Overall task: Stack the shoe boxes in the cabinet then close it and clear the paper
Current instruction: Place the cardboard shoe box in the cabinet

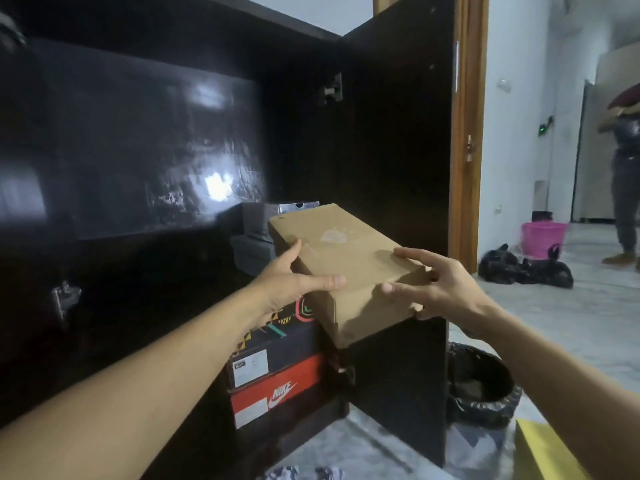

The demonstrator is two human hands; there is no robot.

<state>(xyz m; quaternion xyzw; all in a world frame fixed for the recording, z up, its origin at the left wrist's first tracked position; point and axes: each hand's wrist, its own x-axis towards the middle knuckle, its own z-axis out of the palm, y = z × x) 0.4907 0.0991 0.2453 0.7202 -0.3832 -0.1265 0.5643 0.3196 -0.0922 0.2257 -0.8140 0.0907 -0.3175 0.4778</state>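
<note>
A plain brown shoe box (346, 251) sits tilted at the mouth of the dark cabinet (138, 150), its near end sticking out above the stack. My left hand (294, 278) presses its left side with straight fingers, thumb laid along the front top edge. My right hand (440, 289) spreads around its near right corner, one finger on the lid. Under it are stacked a black patterned shoe box (277, 348) and a red Nike box (277, 393). Grey boxes (252, 251) stand deeper inside. Crumpled paper (301, 474) shows at the bottom edge.
The cabinet door (398, 133) stands open on the right. Beside it on the floor is a bin lined with a black bag (481, 386) and a yellow box edge (540, 452). Farther off are black bags (526, 268), a pink bucket (542, 237) and a standing person (627, 174).
</note>
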